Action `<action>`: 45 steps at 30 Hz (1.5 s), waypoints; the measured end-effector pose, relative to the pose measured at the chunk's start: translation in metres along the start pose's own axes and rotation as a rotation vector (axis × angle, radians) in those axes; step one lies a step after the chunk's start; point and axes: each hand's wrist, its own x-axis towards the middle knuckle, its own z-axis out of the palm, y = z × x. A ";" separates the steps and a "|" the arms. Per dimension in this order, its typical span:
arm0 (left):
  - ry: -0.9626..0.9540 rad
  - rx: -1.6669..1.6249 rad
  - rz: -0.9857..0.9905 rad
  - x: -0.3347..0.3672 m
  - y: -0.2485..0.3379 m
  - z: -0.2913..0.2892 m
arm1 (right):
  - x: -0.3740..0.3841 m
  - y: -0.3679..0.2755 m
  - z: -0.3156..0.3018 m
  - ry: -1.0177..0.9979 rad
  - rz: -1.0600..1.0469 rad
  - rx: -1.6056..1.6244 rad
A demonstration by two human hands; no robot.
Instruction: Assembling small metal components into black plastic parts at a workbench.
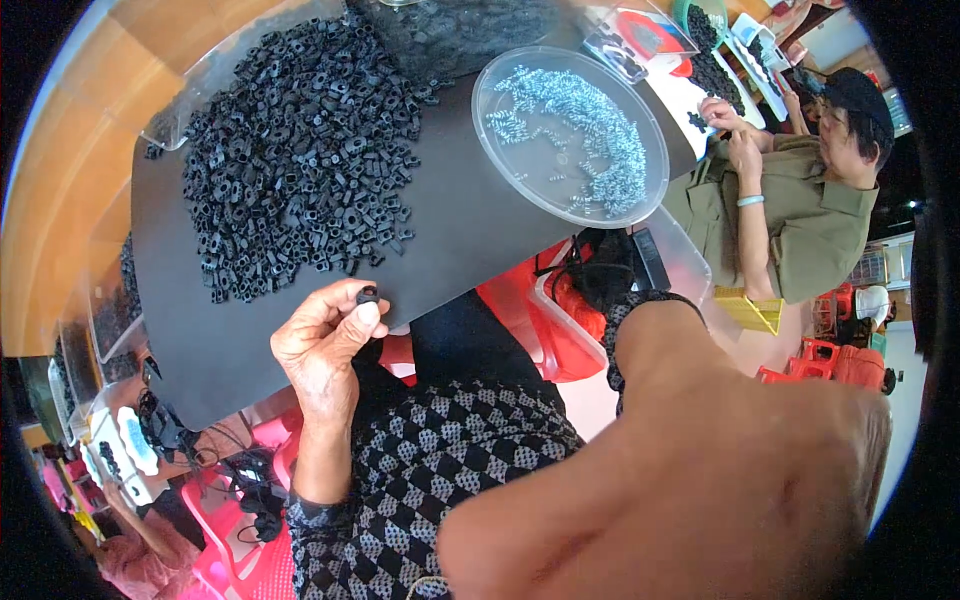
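Observation:
My left hand is closed at the near edge of the dark table, with a small black plastic part pinched between thumb and forefinger. The part shows an open hollow end. Just beyond it spreads a large heap of similar black plastic parts. My right hand looms large and blurred at the lower right, raised close to the camera and away from the table. Its fingers cannot be made out. A round clear plastic lid or tray at the table's right side holds many small metal springs.
Clear plastic bins border the heap at the left and back. A red stool stands below the table edge. To the right, a co-worker in an olive shirt and black cap handles small parts at another table. Pink chairs stand lower left.

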 end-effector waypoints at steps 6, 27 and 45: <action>-0.024 -0.004 0.009 0.000 -0.002 -0.001 | 0.004 -0.004 0.010 0.074 -0.004 0.085; -0.024 0.003 -0.004 0.003 -0.004 -0.004 | 0.012 0.006 -0.064 -0.259 -0.007 -0.322; 0.003 0.106 0.036 0.000 -0.004 0.001 | -0.010 0.142 -0.104 -0.503 0.041 -0.892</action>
